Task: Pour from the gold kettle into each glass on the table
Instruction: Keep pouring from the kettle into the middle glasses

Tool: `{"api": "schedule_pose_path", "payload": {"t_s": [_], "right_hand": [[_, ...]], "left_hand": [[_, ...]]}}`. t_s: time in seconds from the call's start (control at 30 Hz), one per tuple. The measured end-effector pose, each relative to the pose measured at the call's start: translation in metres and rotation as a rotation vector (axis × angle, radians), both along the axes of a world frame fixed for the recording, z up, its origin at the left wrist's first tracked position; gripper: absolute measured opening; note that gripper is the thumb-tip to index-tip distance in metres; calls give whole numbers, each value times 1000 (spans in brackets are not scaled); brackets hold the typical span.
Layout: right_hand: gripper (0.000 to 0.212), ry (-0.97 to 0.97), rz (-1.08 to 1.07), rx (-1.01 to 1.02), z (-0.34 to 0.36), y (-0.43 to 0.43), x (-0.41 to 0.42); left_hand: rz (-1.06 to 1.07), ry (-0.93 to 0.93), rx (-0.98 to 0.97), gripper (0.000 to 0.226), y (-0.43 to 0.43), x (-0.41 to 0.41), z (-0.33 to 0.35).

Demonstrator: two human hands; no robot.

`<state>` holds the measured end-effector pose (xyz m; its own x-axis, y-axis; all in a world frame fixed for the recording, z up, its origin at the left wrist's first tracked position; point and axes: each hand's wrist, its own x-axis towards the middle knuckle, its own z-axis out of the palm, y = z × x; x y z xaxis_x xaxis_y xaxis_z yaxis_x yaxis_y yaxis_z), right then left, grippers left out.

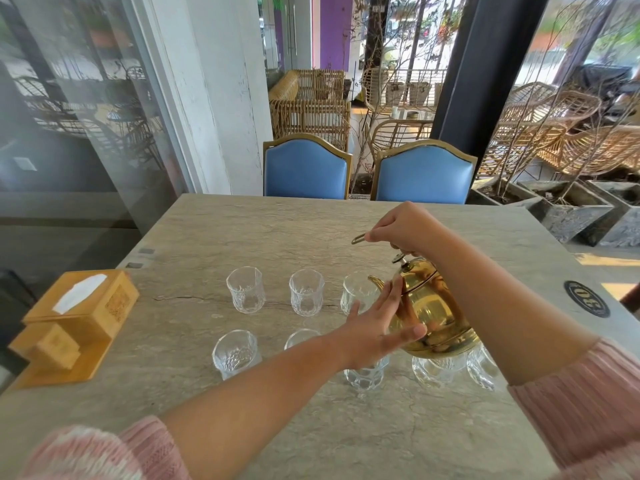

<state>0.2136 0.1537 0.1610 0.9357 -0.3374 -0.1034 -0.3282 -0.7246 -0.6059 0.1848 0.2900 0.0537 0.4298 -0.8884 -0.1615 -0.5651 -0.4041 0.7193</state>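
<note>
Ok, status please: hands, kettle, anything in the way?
Right hand grips kettle handle. Left hand open, flat on kettle side. Spout at back-right glass. Left arm crosses front glasses.

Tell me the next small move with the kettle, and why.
Probably tip the gold kettle a little further, spout down. Its spout sits by the rim of the far row's right glass, which looks empty, and no stream shows. The right hand grips the handle; the left hand steadies the side with straight fingers.
</note>
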Motion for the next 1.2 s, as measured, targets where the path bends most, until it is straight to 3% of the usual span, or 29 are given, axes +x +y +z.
{"api": "schedule_pose_path", "payload": {"t_s": [1.2], "right_hand": [[30,21,17,-61,2,3,-1]], "left_hand": [[-32,-21,15,114,-1,-1,4]]}}
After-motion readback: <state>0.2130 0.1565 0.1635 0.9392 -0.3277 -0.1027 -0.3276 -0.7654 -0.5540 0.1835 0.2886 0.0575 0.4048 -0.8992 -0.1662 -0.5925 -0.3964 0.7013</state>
